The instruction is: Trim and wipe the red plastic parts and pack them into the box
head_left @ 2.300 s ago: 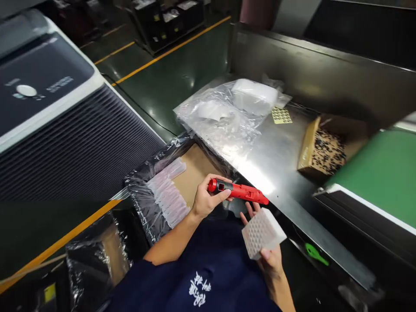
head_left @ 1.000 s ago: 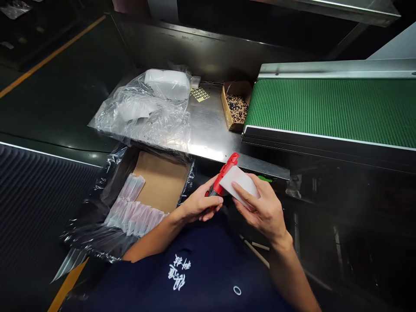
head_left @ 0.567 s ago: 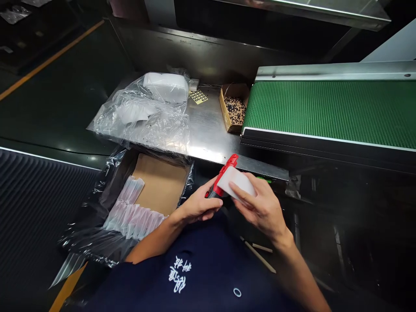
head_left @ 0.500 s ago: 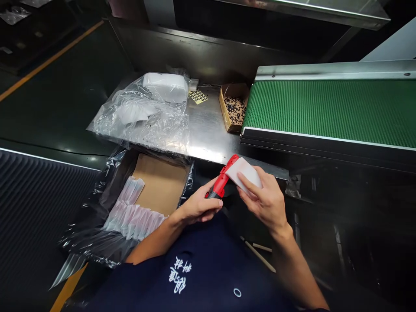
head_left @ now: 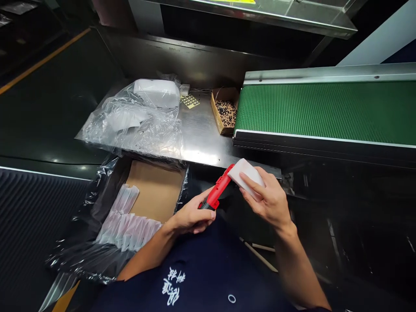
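Note:
My left hand [head_left: 191, 214] is closed round the black end of a red and black plastic tool body [head_left: 219, 190], which tilts up and to the right. My right hand [head_left: 271, 199] grips a white, soft-looking pad [head_left: 245, 177] between thumb and fingers. One edge of the pad meets the far red end of the tool body and covers part of it. To the left of my hands is a carton [head_left: 156, 186] lined with black plastic. Inside it lie several reddish items in translucent white sleeves [head_left: 130, 229], set in rows.
A clear plastic bag with white foam sheets [head_left: 156, 93] lies on the metal table [head_left: 203, 138]. Beside it are a yellow sticker sheet [head_left: 190, 101] and a small cardboard box of black bits [head_left: 225, 112]. A green conveyor belt [head_left: 325, 110] runs along the right.
The view has shifted a little. The tool body has slid slightly down-left with my left hand, and more of its red length shows. Both hands keep their hold.

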`<state>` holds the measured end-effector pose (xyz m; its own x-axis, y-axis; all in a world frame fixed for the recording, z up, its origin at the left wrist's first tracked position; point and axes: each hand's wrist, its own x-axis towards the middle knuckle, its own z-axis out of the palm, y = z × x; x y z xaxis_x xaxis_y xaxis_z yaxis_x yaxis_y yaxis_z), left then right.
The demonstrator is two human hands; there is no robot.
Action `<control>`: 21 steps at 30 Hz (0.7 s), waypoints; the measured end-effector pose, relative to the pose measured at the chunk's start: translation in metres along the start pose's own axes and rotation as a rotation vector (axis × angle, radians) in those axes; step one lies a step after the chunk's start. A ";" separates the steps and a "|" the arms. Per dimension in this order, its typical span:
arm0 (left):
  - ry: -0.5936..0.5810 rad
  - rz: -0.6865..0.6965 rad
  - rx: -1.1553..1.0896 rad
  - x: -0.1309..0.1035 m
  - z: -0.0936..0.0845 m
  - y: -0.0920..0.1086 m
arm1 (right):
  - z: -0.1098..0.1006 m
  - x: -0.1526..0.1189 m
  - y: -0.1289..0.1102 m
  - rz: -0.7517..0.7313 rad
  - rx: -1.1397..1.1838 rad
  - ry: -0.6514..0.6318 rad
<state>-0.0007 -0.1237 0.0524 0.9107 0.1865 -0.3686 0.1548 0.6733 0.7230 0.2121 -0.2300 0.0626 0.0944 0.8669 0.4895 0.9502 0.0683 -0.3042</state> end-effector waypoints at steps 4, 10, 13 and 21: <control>0.024 -0.018 0.035 0.002 -0.002 -0.003 | -0.002 -0.002 -0.004 -0.035 -0.034 -0.072; 0.004 -0.020 0.018 0.002 -0.003 -0.004 | -0.008 0.001 -0.002 -0.023 -0.114 -0.036; 0.007 -0.021 0.042 0.001 -0.002 -0.004 | -0.009 0.002 -0.001 -0.056 -0.054 -0.070; 0.001 -0.027 0.037 0.000 -0.001 -0.002 | -0.014 -0.002 -0.007 -0.036 -0.046 -0.113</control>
<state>-0.0013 -0.1242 0.0508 0.9058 0.1695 -0.3884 0.1930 0.6511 0.7340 0.2094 -0.2391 0.0752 0.0288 0.9147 0.4031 0.9651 0.0795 -0.2494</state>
